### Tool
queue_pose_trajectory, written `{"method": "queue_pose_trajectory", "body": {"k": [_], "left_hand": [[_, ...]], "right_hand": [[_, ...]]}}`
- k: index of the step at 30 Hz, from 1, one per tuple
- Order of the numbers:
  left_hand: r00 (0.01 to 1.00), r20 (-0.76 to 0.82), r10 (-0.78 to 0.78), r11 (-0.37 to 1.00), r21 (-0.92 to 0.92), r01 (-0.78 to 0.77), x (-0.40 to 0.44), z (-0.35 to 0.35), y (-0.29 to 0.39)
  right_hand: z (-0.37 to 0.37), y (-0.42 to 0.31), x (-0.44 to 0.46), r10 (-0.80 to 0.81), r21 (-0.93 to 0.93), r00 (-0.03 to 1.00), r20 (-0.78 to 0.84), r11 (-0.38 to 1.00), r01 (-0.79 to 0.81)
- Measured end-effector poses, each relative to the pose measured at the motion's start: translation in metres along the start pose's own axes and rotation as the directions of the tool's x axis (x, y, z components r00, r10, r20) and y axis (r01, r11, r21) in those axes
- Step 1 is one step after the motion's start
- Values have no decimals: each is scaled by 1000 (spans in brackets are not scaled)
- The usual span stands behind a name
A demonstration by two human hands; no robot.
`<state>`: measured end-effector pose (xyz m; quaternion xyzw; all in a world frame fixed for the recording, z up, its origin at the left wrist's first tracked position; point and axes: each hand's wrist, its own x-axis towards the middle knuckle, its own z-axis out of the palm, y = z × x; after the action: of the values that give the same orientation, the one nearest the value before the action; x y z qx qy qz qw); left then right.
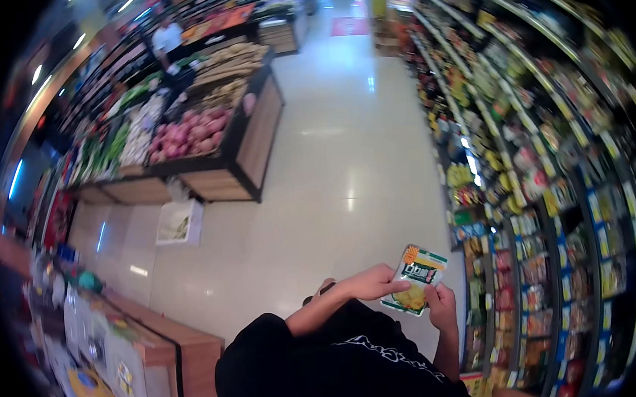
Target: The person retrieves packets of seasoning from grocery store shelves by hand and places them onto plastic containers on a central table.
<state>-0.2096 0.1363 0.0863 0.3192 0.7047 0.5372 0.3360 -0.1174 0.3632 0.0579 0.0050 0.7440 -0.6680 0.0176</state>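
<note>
A flat food packet [415,280], green, white and yellow with dark lettering, is held in front of my body over the pale floor. My left hand [378,282] grips its left side, with the thumb lying across the front. At the packet's lower right edge, my right hand [441,304] pinches it between thumb and fingers. Both hands are closed on the same packet.
Tall shelves [505,165] of packaged goods run along the right. A wooden produce stand [222,179] with red onions [190,136] is at the left, a white box [179,223] beside it on the floor. A person [168,39] stands beyond. A counter [160,354] is lower left.
</note>
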Motion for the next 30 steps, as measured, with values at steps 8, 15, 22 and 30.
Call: {"method": "queue_pose_trajectory", "body": {"k": [8, 15, 22, 30], "left_hand": [[981, 188, -38, 966, 258, -13, 114, 34, 20], [930, 369, 6, 959, 261, -110, 226, 36, 23], [936, 328, 128, 992, -41, -121, 351, 64, 40], [896, 378, 234, 972, -92, -216, 487, 67, 32]], "right_hand": [[-64, 24, -11, -23, -50, 932, -361, 999, 5], [-122, 39, 12, 1, -134, 827, -562, 987, -92], [-202, 38, 59, -16, -165, 546, -837, 960, -225], [-295, 36, 129, 212, 130, 358, -909, 962, -239]]}}
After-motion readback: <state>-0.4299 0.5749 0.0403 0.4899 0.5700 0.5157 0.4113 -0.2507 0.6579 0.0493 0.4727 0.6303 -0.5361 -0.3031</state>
